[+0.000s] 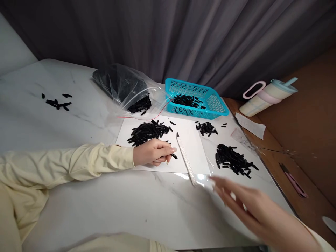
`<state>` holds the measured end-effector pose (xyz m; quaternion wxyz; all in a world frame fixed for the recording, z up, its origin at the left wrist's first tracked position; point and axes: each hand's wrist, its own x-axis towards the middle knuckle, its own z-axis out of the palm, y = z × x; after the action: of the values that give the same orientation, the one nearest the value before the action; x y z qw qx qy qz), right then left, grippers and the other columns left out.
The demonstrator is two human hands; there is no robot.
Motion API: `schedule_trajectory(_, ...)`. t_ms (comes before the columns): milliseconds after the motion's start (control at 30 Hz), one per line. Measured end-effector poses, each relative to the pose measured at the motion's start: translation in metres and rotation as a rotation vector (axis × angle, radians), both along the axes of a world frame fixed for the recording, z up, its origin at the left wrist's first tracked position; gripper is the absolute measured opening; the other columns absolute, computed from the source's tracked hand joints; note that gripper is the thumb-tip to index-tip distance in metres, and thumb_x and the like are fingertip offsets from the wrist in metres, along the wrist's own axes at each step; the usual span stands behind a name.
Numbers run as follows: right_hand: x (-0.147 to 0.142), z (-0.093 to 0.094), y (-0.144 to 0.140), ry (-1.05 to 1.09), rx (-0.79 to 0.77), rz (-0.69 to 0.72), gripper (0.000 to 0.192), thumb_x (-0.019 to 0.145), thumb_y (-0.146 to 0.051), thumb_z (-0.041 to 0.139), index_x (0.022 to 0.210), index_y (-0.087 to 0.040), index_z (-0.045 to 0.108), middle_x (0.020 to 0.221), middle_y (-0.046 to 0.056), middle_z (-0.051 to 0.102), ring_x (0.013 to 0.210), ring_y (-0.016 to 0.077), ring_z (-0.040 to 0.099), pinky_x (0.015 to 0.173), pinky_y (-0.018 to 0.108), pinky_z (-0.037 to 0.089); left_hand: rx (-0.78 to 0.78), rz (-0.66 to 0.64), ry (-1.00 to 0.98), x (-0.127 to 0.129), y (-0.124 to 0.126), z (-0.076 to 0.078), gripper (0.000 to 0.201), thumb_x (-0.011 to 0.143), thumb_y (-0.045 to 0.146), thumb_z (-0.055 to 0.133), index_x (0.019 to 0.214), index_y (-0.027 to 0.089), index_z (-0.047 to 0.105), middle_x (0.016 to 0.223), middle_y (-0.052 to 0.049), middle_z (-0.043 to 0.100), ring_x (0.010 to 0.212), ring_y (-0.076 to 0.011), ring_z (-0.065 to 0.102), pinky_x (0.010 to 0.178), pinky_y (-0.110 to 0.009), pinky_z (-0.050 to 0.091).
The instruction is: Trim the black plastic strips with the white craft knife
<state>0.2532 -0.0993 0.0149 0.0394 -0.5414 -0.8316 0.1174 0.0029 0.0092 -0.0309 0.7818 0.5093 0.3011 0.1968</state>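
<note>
My left hand [155, 152] rests over a white sheet of paper [201, 161], its thumb and fingers pinching a small, slim black piece [174, 156]. Right behind it lies a heap of similar black pieces [148, 133]. A craft knife [186, 160] with a patterned white handle and dark blade tip lies across the paper's front edge, untouched. Blurred by motion, my right hand [244, 203] hovers over the table at the front right, fingers stretched out and partly apart, with nothing visible in them. Another pile of black pieces [233, 159] is just beyond it.
A blue basket [223, 111] holding black pieces stands at the back, beside an open clear plastic bag [123, 84] of them. Smaller groups lie at right [207, 128] and far left [58, 104]. A tumbler [258, 103] and pink cutter [294, 182] are on the brown surface.
</note>
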Motion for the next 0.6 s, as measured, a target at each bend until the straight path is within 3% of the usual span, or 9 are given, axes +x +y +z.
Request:
schedule_trajectory(67,-0.012,-0.006,0.039,-0.077,0.092,0.034,0.038,0.094,-0.037,0.027,0.108,-0.016,0.054,0.077,0.007,0.069,0.047,0.0177,0.06,0.044,0.028,0.043,0.018,-0.001,0.013,0.0,0.0,0.001,0.035,0.082,0.038,0.057,0.059,0.012,0.051,0.038,0.011,0.025,0.031,-0.0005,0.021,0.03,-0.013,0.016)
schedule_trajectory(167,-0.04,-0.021,0.081,-0.234,0.097,0.058,0.043,0.092,-0.038,0.034,0.124,-0.011,0.044,0.09,0.011,0.068,0.051,0.0188,0.062,0.041,0.027,0.036,0.045,-0.012,0.017,-0.001,-0.001,0.001,0.033,0.084,0.037,0.054,0.063,0.012,0.051,0.038,0.011,0.025,0.032,-0.0008,0.019,0.031,-0.013,0.016)
schedule_trajectory(267,-0.061,-0.032,0.096,-0.4,0.124,0.11,0.048,0.091,-0.028,0.036,0.136,-0.01,0.033,0.098,0.013,0.066,0.059,0.0214,0.065,0.038,0.027,0.026,0.069,-0.022,0.012,-0.002,-0.002,0.001,0.031,0.086,0.036,0.051,0.065,0.013,0.051,0.039,0.011,0.026,0.032,-0.0011,0.019,0.032,-0.014,0.016)
schedule_trajectory(367,-0.063,-0.036,0.099,-0.445,0.107,0.153,0.05,0.087,-0.016,0.038,0.136,-0.011,0.034,0.094,0.013,0.066,0.057,0.0213,0.065,0.04,0.027,0.027,0.078,-0.025,0.016,-0.003,-0.002,0.0,0.029,0.086,0.036,0.051,0.067,0.013,0.052,0.04,0.011,0.026,0.032,-0.0013,0.019,0.032,-0.015,0.015)
schedule_trajectory(500,-0.041,-0.034,0.103,-0.008,0.096,0.154,0.033,0.085,-0.015,0.038,0.113,-0.011,0.055,0.083,0.009,0.068,0.059,0.0164,0.062,0.052,0.026,0.043,0.079,-0.006,0.019,-0.002,-0.001,0.001,0.026,0.084,0.035,0.053,0.071,0.012,0.053,0.041,0.011,0.027,0.033,-0.0011,0.018,0.033,-0.015,0.015)
schedule_trajectory(600,-0.022,-0.026,0.105,0.389,0.075,0.04,0.029,0.088,-0.025,0.038,0.107,-0.013,0.056,0.077,0.005,0.067,0.052,0.012,0.059,0.054,0.026,0.048,0.074,-0.004,0.018,-0.002,-0.001,0.001,0.027,0.082,0.036,0.054,0.072,0.012,0.054,0.041,0.011,0.028,0.032,-0.0011,0.018,0.032,-0.015,0.015)
